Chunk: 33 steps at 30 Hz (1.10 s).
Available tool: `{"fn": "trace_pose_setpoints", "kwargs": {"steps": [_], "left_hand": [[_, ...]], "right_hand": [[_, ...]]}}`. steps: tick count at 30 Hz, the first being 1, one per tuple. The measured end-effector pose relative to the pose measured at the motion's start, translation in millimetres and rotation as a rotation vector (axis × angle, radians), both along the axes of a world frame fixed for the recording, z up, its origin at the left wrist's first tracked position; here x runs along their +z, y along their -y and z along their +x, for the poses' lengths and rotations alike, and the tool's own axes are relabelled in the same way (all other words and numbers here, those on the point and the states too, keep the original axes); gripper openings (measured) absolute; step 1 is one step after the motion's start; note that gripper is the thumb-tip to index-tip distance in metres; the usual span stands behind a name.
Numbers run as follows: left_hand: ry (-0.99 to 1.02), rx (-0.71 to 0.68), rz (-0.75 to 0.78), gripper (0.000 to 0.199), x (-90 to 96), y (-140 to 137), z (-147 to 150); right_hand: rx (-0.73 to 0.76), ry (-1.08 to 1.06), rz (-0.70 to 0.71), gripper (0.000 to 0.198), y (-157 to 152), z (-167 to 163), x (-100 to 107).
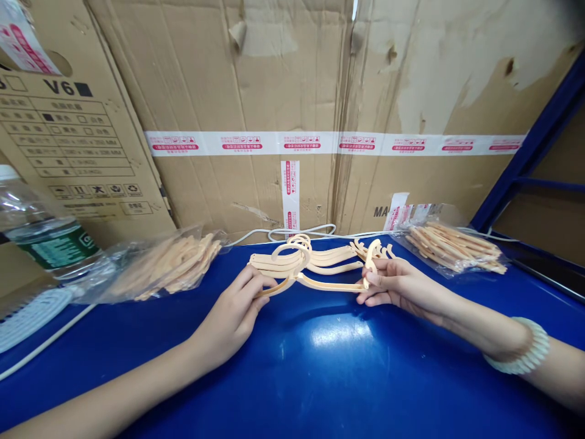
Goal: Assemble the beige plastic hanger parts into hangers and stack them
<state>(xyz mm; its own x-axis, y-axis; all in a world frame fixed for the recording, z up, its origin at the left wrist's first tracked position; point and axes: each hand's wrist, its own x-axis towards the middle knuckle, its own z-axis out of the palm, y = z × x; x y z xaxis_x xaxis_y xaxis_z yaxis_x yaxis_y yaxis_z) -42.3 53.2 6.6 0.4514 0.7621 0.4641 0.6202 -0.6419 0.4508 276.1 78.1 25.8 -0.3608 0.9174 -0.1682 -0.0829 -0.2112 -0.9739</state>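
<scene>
A beige clothes hanger (329,285) is held up level above the blue tabletop, its hook pointing up and away. My left hand (241,299) is closed on the hanger's left end. At the other end, my right hand (397,283) pinches a curved beige piece (372,262) against the tip of the hanger's arm. Whether that piece is joined to the arm, I cannot tell. Just behind lie several similar hangers (274,263) in a row. Past my right fingers, several small curved pieces (361,249) lie in a loose heap, partly hidden by that hand.
Clear plastic bags of beige parts lie left (169,268) and right (457,247) on the blue table (292,378). A water bottle (50,238) and a white-blue slatted object (31,317) stand at left. White cable (256,233) runs along the cardboard wall (256,91).
</scene>
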Motion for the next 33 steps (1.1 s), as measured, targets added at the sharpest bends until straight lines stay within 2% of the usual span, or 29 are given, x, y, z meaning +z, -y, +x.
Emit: {"fn": "trace_pose_setpoints", "kwargs": {"steps": [9, 19, 33], "left_hand": [[0.003, 0.007, -0.028, 0.022, -0.7, 1.6, 0.2], [0.023, -0.003, -0.031, 0.026, -1.6, 1.1, -0.3], [-0.024, -0.014, -0.013, 0.024, 3.6, 4.4, 1.1]], "right_hand": [[-0.110, 0.086, 0.224, 0.048, 5.4, -8.7, -1.8], [-0.174, 0.138, 0.426, 0.045, 17.8, -14.4, 7.2], [-0.185, 0.141, 0.457, 0.044, 17.4, -13.2, 6.0]]}}
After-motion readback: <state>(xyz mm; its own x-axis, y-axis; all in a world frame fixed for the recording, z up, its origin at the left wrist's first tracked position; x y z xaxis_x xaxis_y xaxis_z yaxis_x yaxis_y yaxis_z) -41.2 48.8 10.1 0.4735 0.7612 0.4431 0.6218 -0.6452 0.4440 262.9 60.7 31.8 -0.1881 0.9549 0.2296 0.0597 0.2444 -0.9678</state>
